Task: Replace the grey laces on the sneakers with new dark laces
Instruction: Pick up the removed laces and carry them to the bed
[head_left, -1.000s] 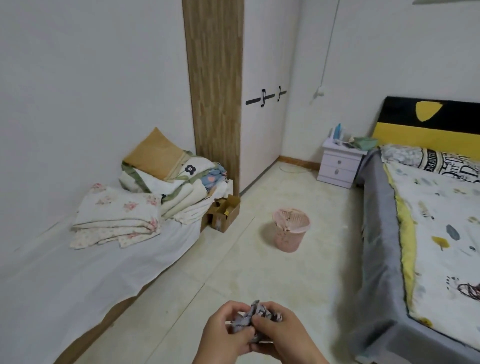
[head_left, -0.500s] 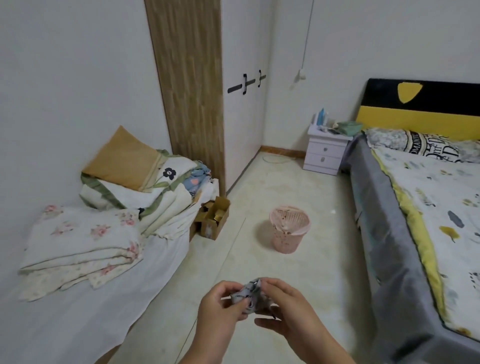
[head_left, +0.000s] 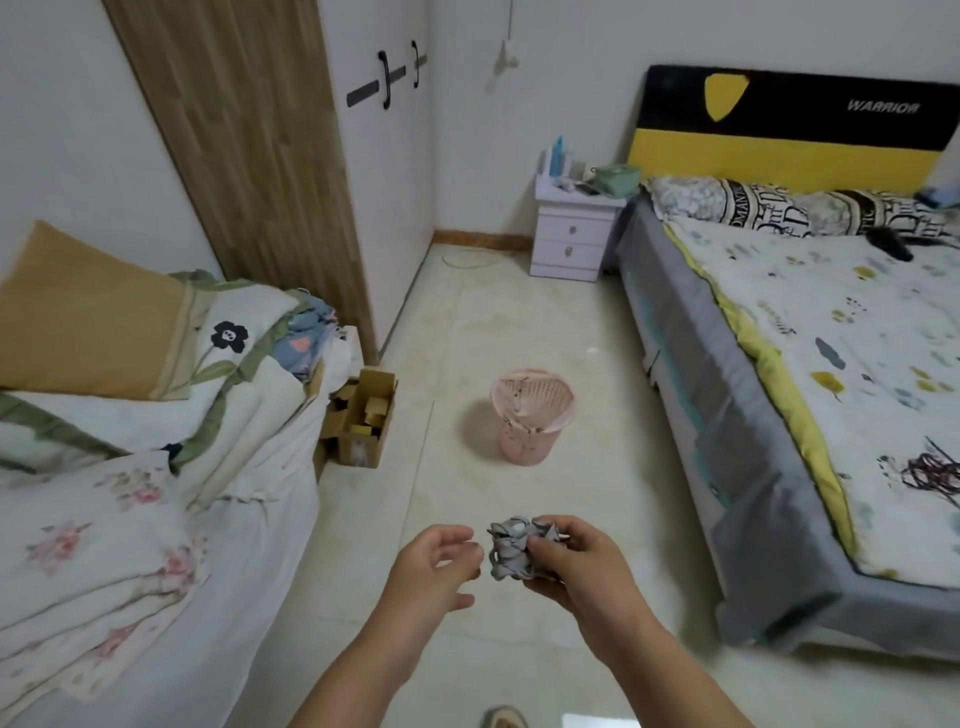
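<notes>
Right hand (head_left: 576, 558): grip clamped on a crumpled bundle of grey laces (head_left: 511, 548), fingers and thumb curled round its right side. Left hand (head_left: 434, 564): grip apart, fingers loosely bent with nothing in them, fingertips just beside the bundle and not touching it. Both hands are held out over the pale tiled floor (head_left: 587, 467), low in the view.

The bundle is a tight grey wad with small pale and dark flecks; individual strands cannot be made out. It sits between the two hands, well above the floor.

A pink plastic basket (head_left: 532, 415) stands upright on the floor beyond the hands, well apart from them. To its left, an open cardboard box (head_left: 363, 421) rests against the edge of a low mattress (head_left: 208, 623) covered in white sheeting, on which folded floral bedding (head_left: 93, 561) and a tan pillow (head_left: 88, 322) are stacked. On the right stands a bed (head_left: 753, 441) with a grey side, patterned cover and a black and yellow headboard (head_left: 789, 130) marked WARRIOR. A white nightstand (head_left: 574, 234) sits beside the bed's head. A wardrobe (head_left: 384, 156) with a wood-grain side panel occupies the far left corner.

At the bottom edge, a small part of a shoe (head_left: 504, 719) is visible; details are too limited to describe.
</notes>
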